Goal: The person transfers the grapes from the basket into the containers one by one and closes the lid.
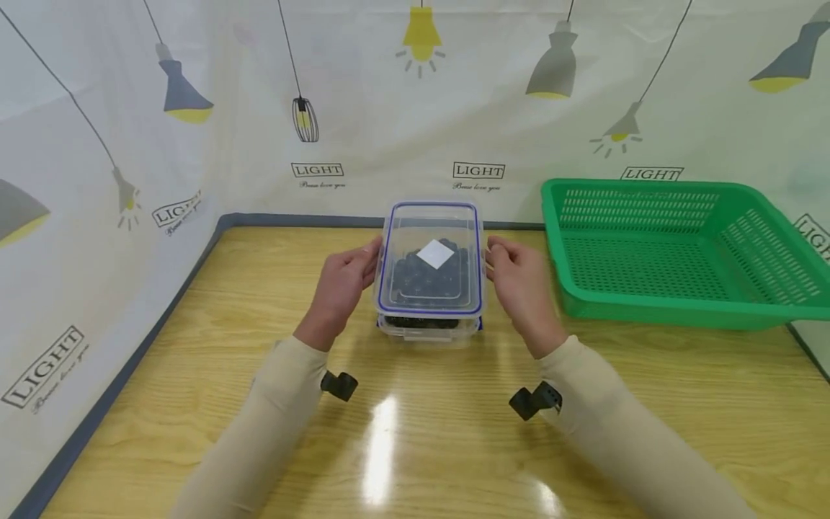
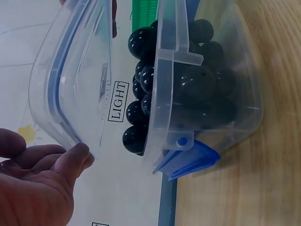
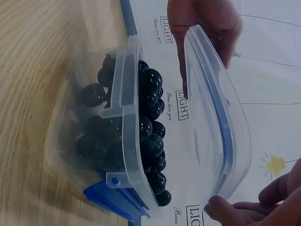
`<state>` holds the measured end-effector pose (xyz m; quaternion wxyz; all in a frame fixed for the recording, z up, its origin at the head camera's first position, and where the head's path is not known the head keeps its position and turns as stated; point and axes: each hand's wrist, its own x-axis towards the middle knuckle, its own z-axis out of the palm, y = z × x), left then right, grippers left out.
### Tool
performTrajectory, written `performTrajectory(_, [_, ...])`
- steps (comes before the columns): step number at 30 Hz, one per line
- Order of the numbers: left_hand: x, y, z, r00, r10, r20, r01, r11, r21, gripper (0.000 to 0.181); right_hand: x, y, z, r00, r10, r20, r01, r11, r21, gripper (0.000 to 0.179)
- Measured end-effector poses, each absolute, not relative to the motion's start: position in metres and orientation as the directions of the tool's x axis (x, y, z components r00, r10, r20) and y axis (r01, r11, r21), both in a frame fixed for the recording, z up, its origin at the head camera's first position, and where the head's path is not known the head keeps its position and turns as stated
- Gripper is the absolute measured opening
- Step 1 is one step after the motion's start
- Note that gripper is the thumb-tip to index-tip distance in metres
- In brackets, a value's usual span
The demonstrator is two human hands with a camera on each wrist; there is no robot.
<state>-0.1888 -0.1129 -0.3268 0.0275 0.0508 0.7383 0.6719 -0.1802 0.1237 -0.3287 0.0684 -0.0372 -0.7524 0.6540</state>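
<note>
A clear plastic lid with a blue seal hovers tilted over a clear food box. My left hand pinches the lid's left edge; in the left wrist view its thumb lies at a lid corner. On the opposite side, my right hand pinches the lid's right edge. Shiny black balls fill the box and heap above its rim. A gap separates lid and rim in both wrist views. Blue side latches hang folded outward. A white diamond-shaped patch shows on the lid.
A green perforated basket stands at the right, beyond my right hand. The box sits on a wood-grain table. A white curtain printed with lamps closes off the back and sides.
</note>
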Motion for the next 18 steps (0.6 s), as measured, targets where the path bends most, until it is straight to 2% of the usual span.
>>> performTrajectory(4, [-0.1881, -0.1118, -0.3287, -0.994, 0.107, 0.004, 0.013, 0.082, 0.997, 0.043, -0.1817, 0.1257, -0.3282, -0.989, 0.146, 0.025, 0.002, 0.187, -0.982, 0.038])
performTrajectory(12, [-0.1902, -0.1138, -0.3295, -0.994, 0.092, -0.059, -0.048, 0.114, 0.992, 0.045, -0.1832, 0.1275, -0.3255, -0.987, 0.144, -0.065, 0.08, 0.104, -0.991, 0.039])
performTrajectory(18, [-0.1903, -0.1145, -0.3284, -0.995, 0.086, -0.059, -0.048, 0.118, 0.992, 0.043, -0.1854, 0.1305, -0.3196, -0.986, 0.135, -0.098, 0.119, 0.158, -0.98, 0.041])
